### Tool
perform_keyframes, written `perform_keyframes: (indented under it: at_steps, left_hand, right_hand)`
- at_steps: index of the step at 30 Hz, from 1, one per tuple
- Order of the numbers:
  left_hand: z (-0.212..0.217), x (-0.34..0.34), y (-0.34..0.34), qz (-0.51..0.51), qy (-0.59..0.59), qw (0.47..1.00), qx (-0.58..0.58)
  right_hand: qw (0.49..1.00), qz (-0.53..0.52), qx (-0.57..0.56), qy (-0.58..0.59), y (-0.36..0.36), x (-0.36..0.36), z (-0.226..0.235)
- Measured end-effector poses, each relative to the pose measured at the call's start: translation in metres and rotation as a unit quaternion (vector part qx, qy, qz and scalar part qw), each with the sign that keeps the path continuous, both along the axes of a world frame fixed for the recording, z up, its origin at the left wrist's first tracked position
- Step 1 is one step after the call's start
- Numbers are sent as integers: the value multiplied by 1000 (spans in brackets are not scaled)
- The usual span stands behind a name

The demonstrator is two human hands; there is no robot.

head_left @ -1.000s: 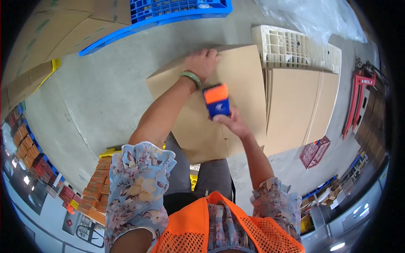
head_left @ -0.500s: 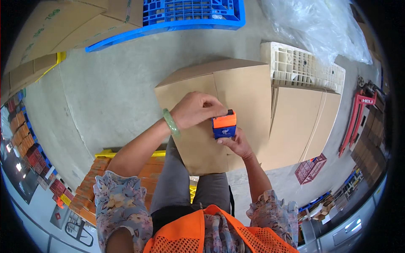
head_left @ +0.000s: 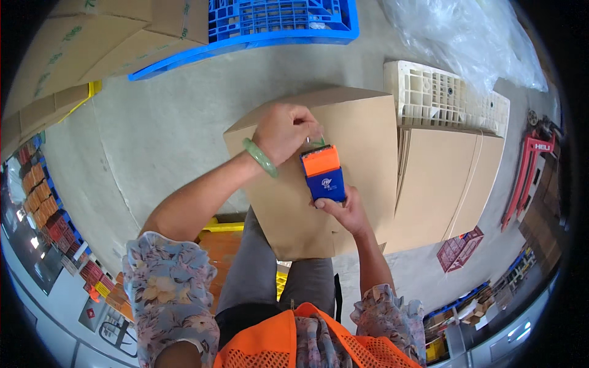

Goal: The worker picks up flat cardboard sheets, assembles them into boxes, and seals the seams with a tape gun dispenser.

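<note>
My right hand grips a blue and orange tape dispenser by its lower end, over the top of a large brown cardboard box. Its far end is orange with a dark edge. Just beyond that edge my left hand, with a green bangle at the wrist, has its fingers closed in a pinch. A short, clear strip with a greenish glint, seemingly the tape end, shows between those fingers and the dispenser. The box stands in front of my legs.
Flat cardboard sheets lie to the right of the box, by a white plastic pallet. A blue pallet and stacked cartons are at the far left. Clear plastic film and a red pallet jack are at the right.
The dispenser has tipped so that more of its blue face shows. My left hand has moved slightly away from its dark edge, and a clear strip now shows between them.
</note>
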State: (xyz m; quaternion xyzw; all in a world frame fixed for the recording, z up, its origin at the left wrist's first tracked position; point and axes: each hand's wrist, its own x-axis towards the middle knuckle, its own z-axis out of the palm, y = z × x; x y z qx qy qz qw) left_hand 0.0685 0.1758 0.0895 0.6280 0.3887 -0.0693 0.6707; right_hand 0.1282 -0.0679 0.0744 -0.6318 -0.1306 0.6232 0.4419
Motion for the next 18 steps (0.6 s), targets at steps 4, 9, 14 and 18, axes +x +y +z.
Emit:
perform_keyframes:
  at_steps: [4, 9, 14, 18]
  left_hand:
    - [5, 21, 54, -20, -51, 968, 244]
    - [-7, 41, 143, -5, -74, 947, 312]
    - [-65, 39, 135, -62, -45, 963, 259]
    - [-113, 26, 125, -15, -43, 986, 158]
  right_hand:
    - [1000, 0, -28, 0, -12, 2, 15]
    - [996, 51, -40, -57, -44, -12, 19]
    - [993, 50, -97, -50, -55, -14, 27]
    - [989, 62, -126, -37, -42, -12, 33]
